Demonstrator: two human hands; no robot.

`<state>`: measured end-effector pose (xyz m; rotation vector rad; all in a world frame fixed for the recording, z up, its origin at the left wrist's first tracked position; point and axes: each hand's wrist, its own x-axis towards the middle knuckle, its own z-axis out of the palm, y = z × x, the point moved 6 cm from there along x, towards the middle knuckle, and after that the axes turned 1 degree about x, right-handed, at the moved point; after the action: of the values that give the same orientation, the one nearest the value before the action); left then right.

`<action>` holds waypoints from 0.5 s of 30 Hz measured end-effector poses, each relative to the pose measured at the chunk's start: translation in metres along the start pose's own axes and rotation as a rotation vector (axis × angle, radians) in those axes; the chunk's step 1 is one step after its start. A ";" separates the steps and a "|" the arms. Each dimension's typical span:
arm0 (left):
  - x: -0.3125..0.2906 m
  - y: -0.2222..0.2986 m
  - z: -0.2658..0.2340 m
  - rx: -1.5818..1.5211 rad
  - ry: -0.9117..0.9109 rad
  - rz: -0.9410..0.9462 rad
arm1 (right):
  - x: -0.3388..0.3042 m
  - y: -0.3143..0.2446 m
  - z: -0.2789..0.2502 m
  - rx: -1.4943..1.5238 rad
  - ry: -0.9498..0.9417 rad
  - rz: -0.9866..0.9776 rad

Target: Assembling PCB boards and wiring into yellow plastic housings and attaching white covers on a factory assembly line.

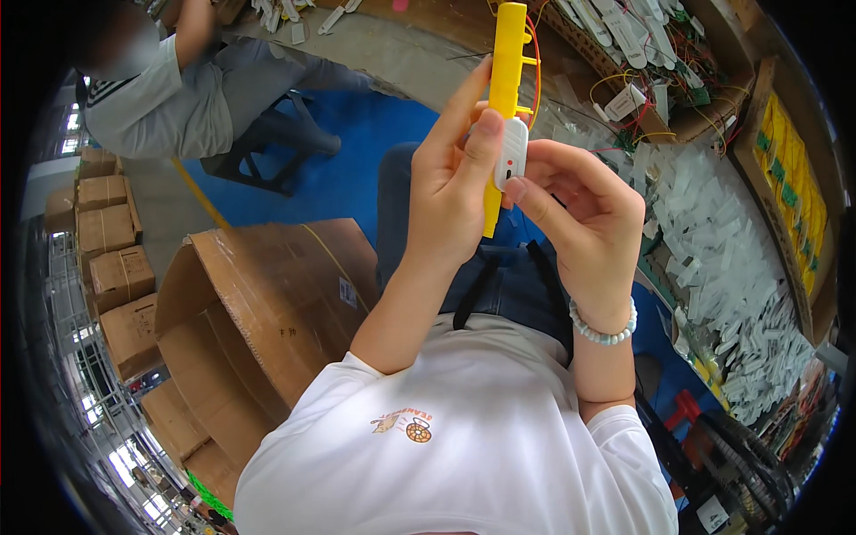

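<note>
Upright in front of me is a long yellow plastic piece [508, 58] with small pegs on its right side and a thin red wire [539, 76] looping along it. A small white plastic casing [515, 147], with a red dot and a dark slot, lies against its lower part. My left hand [450, 187] is closed around the yellow piece, thumb pressed near the casing's upper left edge. From the right, my right hand [588, 218] pinches the casing's lower end between thumb and fingers. Its curled fingertips are partly hidden behind the casing.
Heaped white plastic parts [713, 241] cover the table on the right, beside a carton of yellow pieces [794, 178]. Wired white parts [624, 36] fill a box at top right. A large open cardboard box [285, 285] stands left; a person [169, 107] sits beyond. A black fan [740, 473] is lower right.
</note>
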<state>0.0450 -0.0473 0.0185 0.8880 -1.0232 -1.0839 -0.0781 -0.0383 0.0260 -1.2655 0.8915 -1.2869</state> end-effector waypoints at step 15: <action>-0.004 -0.009 -0.004 0.027 0.055 -0.081 | 0.006 0.009 -0.001 -0.105 -0.040 -0.010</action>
<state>0.0461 -0.0448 0.0078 0.9828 -0.9656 -1.1094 -0.0767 -0.0457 0.0181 -1.3746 0.9355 -1.2322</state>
